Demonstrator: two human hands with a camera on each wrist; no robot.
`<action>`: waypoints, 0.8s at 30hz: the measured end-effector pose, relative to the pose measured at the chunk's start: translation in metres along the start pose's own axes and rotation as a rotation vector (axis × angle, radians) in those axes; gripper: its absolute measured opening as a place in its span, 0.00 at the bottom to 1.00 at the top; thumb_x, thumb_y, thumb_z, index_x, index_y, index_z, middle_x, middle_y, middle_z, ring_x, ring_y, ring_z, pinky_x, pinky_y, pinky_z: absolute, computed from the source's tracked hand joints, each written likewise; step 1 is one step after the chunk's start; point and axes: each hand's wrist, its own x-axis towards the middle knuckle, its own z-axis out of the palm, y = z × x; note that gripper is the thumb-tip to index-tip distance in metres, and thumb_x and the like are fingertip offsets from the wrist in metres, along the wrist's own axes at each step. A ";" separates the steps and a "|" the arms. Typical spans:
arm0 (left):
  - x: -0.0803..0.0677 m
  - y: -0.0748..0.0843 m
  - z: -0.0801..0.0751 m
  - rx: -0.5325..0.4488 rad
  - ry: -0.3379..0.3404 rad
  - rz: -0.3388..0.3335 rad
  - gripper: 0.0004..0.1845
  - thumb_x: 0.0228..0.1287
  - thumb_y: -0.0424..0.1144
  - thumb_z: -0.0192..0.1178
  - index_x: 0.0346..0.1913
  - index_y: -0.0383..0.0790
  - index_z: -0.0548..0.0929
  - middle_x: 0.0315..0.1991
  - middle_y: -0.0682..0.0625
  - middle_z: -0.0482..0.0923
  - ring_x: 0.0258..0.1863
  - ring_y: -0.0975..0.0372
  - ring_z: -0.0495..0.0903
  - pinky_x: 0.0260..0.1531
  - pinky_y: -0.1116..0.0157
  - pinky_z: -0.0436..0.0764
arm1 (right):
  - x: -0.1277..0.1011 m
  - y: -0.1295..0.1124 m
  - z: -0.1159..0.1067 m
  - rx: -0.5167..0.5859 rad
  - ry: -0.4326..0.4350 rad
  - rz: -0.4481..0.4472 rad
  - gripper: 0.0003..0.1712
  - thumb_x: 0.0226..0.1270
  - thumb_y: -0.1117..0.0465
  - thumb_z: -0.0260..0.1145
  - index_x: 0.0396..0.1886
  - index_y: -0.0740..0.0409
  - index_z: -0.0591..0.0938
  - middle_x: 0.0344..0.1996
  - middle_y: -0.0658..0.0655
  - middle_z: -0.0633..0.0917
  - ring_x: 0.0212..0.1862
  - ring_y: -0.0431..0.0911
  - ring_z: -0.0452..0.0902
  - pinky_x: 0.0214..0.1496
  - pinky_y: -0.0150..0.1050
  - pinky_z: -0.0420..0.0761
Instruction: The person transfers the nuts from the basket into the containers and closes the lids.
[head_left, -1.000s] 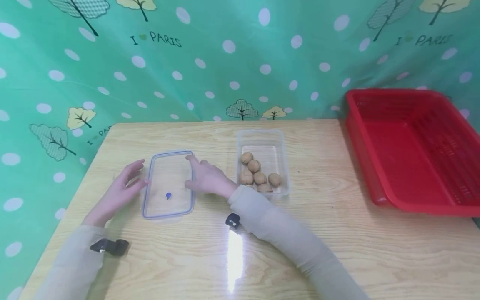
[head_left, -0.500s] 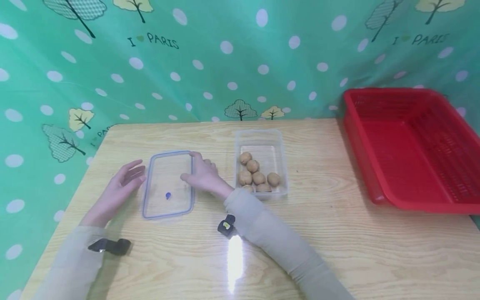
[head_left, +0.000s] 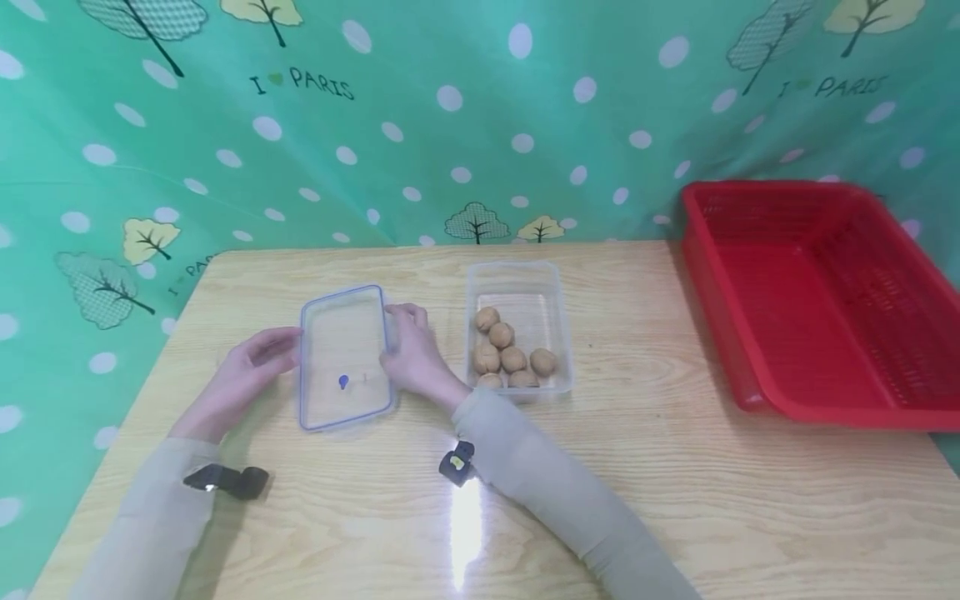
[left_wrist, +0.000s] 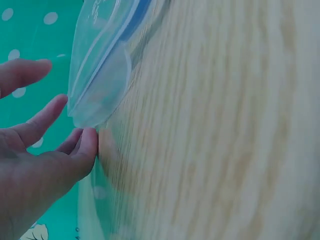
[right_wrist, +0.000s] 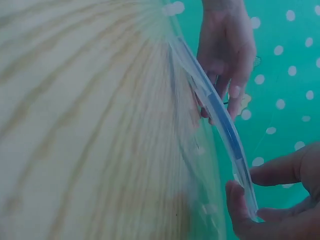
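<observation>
A clear plastic lid with a blue seal point(head_left: 341, 425) is tilted slightly off the table in the head view. My right hand point(head_left: 416, 354) pinches its right edge. In the right wrist view, thumb and fingers sit on either side of the lid's rim point(right_wrist: 227, 127). By the opposite edge is my left hand point(head_left: 255, 371), fingers relaxed and fingertips at the rim. The left wrist view has those fingers beside the lid's clear side flap point(left_wrist: 102, 92); whether they touch it I cannot tell. A clear plastic box point(head_left: 551, 287) holding several walnuts point(head_left: 513, 359) stands right of the lid.
A large red plastic basket point(head_left: 750, 350) stands at the right of the wooden table point(head_left: 637, 492). Behind the table hangs a green dotted cloth point(head_left: 405, 75). A black wrist camera point(head_left: 457, 462) sits on the right sleeve.
The lid lay flat and is now raised and tilted, with my right hand gripping its right edge. My left hand has moved slightly right to the lid's left edge.
</observation>
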 end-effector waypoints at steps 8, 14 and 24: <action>0.005 -0.001 -0.005 -0.111 -0.032 0.072 0.32 0.70 0.29 0.54 0.74 0.49 0.62 0.76 0.46 0.50 0.66 0.59 0.64 0.50 0.79 0.72 | -0.007 -0.006 -0.005 -0.036 0.026 0.026 0.43 0.64 0.67 0.65 0.75 0.52 0.58 0.62 0.64 0.64 0.51 0.50 0.72 0.48 0.37 0.79; 0.007 0.001 -0.005 -0.177 -0.047 0.073 0.32 0.69 0.30 0.56 0.74 0.45 0.61 0.71 0.37 0.56 0.53 0.74 0.74 0.49 0.77 0.75 | -0.011 -0.014 -0.016 -0.019 0.028 0.005 0.42 0.63 0.66 0.67 0.75 0.54 0.59 0.56 0.61 0.69 0.34 0.44 0.72 0.29 0.32 0.79; 0.011 0.010 0.002 -0.146 -0.037 0.065 0.33 0.68 0.36 0.60 0.73 0.45 0.62 0.56 0.46 0.70 0.48 0.69 0.77 0.47 0.74 0.78 | -0.015 -0.018 -0.037 -0.078 0.040 0.025 0.43 0.61 0.64 0.69 0.74 0.51 0.61 0.55 0.59 0.71 0.33 0.43 0.72 0.28 0.32 0.78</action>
